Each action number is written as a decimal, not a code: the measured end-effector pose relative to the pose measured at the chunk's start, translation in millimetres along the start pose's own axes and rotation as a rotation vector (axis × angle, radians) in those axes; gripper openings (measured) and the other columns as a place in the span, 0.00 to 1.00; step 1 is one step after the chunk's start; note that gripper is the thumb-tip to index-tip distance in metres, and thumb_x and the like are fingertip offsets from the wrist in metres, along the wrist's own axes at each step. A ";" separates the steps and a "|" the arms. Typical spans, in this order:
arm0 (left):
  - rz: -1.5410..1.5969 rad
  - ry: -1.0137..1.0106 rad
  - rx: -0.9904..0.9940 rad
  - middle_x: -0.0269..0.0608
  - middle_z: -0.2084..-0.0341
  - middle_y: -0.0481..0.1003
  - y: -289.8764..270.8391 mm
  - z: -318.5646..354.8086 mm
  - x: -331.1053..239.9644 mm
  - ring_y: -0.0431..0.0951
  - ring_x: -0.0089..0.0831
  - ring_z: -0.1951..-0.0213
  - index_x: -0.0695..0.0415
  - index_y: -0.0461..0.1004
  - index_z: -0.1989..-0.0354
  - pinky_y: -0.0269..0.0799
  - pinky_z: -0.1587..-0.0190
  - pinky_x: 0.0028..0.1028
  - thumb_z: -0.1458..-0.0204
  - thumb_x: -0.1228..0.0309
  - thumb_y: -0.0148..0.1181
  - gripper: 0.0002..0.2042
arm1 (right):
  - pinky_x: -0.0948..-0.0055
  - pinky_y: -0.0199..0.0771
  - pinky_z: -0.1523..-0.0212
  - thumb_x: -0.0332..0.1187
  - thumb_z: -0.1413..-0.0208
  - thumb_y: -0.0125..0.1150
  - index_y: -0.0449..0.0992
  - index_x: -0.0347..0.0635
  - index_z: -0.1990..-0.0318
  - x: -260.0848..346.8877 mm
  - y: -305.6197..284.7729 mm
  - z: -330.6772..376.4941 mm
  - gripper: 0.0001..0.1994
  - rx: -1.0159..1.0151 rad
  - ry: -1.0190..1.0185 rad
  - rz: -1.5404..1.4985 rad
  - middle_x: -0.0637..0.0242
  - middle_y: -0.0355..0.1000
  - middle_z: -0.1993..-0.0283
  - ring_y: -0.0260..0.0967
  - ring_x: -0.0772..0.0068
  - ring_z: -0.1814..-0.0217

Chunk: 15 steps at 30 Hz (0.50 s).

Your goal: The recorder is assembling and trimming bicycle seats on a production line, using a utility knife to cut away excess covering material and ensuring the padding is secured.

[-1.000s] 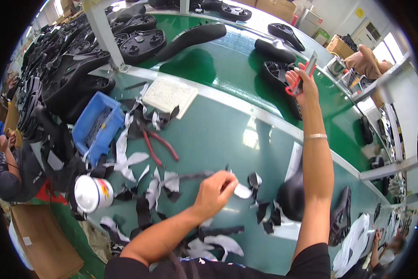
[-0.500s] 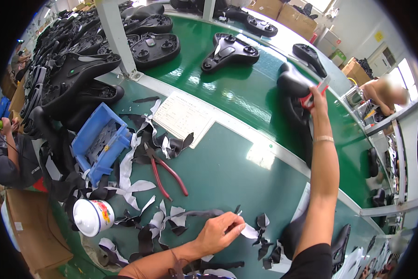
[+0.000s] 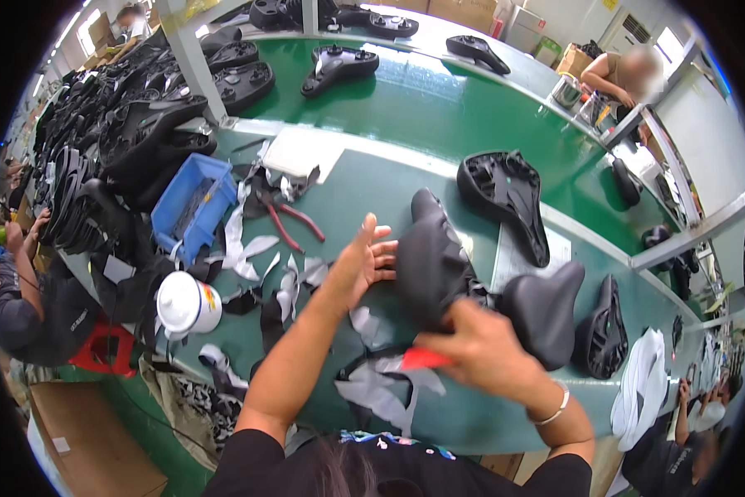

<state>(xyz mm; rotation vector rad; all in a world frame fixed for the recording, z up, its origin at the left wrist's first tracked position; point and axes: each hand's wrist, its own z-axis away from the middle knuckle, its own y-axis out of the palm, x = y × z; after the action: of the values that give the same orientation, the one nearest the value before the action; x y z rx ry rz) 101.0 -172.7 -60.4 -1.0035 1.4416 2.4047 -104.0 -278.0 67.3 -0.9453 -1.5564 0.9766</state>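
In front of me a black bicycle saddle (image 3: 429, 263) stands tilted above the green tabletop, its smooth side toward my left hand. Beside that side is my left hand (image 3: 366, 263), fingers spread; whether the fingertips touch the cover I cannot tell. At the saddle's lower right, my right hand (image 3: 493, 352) is closed around a red-handled tool (image 3: 426, 358), smeared by motion and partly hidden by the hand. White and black scraps of cover material (image 3: 381, 389) lie below the two hands.
Red-handled pliers (image 3: 294, 224), a blue bin (image 3: 192, 203) and a white lidded mug (image 3: 188, 305) stand to the left among scraps. More saddles (image 3: 545, 311) lie to the right, and one (image 3: 505, 195) straddles the edge of the green belt (image 3: 414, 108). A person (image 3: 625, 79) sits across.
My right hand has come back from the belt to the table with the red-handled tool. A saddle is now between my hands. The left hand has left the scraps and opened.
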 end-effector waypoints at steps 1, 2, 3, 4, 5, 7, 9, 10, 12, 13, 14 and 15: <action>0.065 -0.082 0.034 0.44 0.58 0.72 -3.9 6.6 -1.7 0.75 0.32 0.57 0.61 0.62 0.47 0.72 0.52 0.32 0.44 0.51 0.55 0.27 | 0.68 0.72 0.67 0.31 0.66 0.69 0.78 0.52 0.59 10.4 19.6 15.1 0.19 0.048 -0.049 -0.075 0.64 0.70 0.62 0.69 0.60 0.64; -0.093 -0.052 0.082 0.46 0.54 0.71 11.3 25.7 -6.9 0.74 0.33 0.53 0.63 0.59 0.42 0.70 0.48 0.34 0.45 0.52 0.56 0.30 | 0.68 0.72 0.67 0.31 0.66 0.69 0.78 0.52 0.59 16.8 29.3 28.6 0.19 0.059 -0.034 -0.087 0.64 0.70 0.62 0.69 0.60 0.64; -0.159 -0.056 0.226 0.47 0.51 0.69 13.5 34.6 -8.3 0.73 0.31 0.51 0.64 0.56 0.39 0.70 0.48 0.32 0.46 0.55 0.58 0.33 | 0.68 0.73 0.66 0.31 0.64 0.69 0.78 0.50 0.59 22.4 37.0 40.6 0.19 0.051 0.070 -0.196 0.63 0.71 0.63 0.70 0.60 0.65; -0.238 -0.046 0.194 0.48 0.50 0.69 2.9 44.4 -10.1 0.73 0.31 0.51 0.64 0.55 0.38 0.71 0.49 0.30 0.46 0.55 0.59 0.34 | 0.67 0.74 0.66 0.31 0.63 0.69 0.78 0.49 0.59 27.9 46.7 48.3 0.18 0.052 0.153 -0.313 0.62 0.71 0.63 0.71 0.60 0.65; -0.316 -0.038 0.161 0.49 0.49 0.68 -3.4 55.1 -10.2 0.73 0.31 0.51 0.65 0.54 0.38 0.71 0.50 0.29 0.46 0.56 0.59 0.34 | 0.67 0.73 0.69 0.30 0.57 0.67 0.74 0.49 0.53 28.1 59.8 57.8 0.20 -0.080 0.190 -0.342 0.61 0.71 0.65 0.72 0.64 0.67; -0.286 -0.039 0.090 0.49 0.55 0.71 -6.0 72.4 -5.3 0.74 0.29 0.56 0.67 0.58 0.45 0.73 0.53 0.27 0.49 0.61 0.63 0.30 | 0.68 0.73 0.67 0.28 0.54 0.65 0.71 0.44 0.49 41.8 65.1 74.9 0.21 -0.242 0.590 -0.565 0.58 0.74 0.64 0.73 0.60 0.68; -0.289 -0.043 0.024 0.45 0.59 0.71 -7.3 76.7 -4.1 0.75 0.28 0.61 0.66 0.59 0.47 0.74 0.56 0.27 0.52 0.63 0.63 0.29 | 0.69 0.73 0.66 0.26 0.52 0.63 0.69 0.42 0.47 41.9 73.0 88.5 0.22 -0.323 0.630 -0.573 0.57 0.74 0.63 0.73 0.59 0.67; -0.303 -0.034 -0.003 0.42 0.63 0.70 0.6 81.6 -7.0 0.75 0.27 0.65 0.65 0.61 0.49 0.75 0.61 0.26 0.54 0.64 0.62 0.27 | 0.71 0.73 0.66 0.25 0.51 0.61 0.67 0.40 0.44 38.6 74.2 95.9 0.24 -0.423 0.678 -0.567 0.56 0.74 0.62 0.74 0.58 0.67; -0.439 0.013 -0.037 0.39 0.67 0.70 1.7 87.7 -16.1 0.74 0.24 0.69 0.64 0.65 0.53 0.73 0.66 0.23 0.55 0.62 0.61 0.24 | 0.70 0.73 0.67 0.23 0.50 0.60 0.66 0.39 0.43 20.1 61.7 103.6 0.24 -0.403 0.468 -0.359 0.56 0.74 0.63 0.73 0.57 0.67; -0.502 0.002 -0.042 0.38 0.69 0.71 0.6 91.5 -24.3 0.74 0.24 0.70 0.64 0.66 0.54 0.72 0.67 0.22 0.56 0.62 0.61 0.24 | 0.69 0.73 0.67 0.22 0.50 0.58 0.66 0.39 0.41 12.9 57.0 102.4 0.25 -0.397 0.264 -0.151 0.56 0.74 0.63 0.73 0.56 0.68; -0.570 0.020 -0.035 0.38 0.70 0.71 6.4 92.4 -29.9 0.74 0.23 0.71 0.64 0.67 0.56 0.71 0.69 0.21 0.56 0.62 0.61 0.23 | 0.68 0.71 0.71 0.21 0.52 0.58 0.66 0.44 0.40 6.5 54.0 97.8 0.28 -0.420 0.162 -0.077 0.59 0.72 0.65 0.70 0.61 0.71; -0.604 0.000 -0.036 0.38 0.70 0.71 12.9 95.3 -33.8 0.73 0.23 0.71 0.65 0.67 0.55 0.71 0.68 0.22 0.57 0.61 0.61 0.24 | 0.68 0.71 0.71 0.21 0.52 0.58 0.66 0.44 0.40 2.7 50.9 92.9 0.28 -0.417 0.169 -0.079 0.59 0.72 0.65 0.70 0.61 0.71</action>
<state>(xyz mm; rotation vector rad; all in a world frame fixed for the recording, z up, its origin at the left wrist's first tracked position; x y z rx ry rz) 76.8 -93.6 -0.7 -1.2291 0.9141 1.9865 -190.9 -268.5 7.4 -1.2094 -1.6695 0.5077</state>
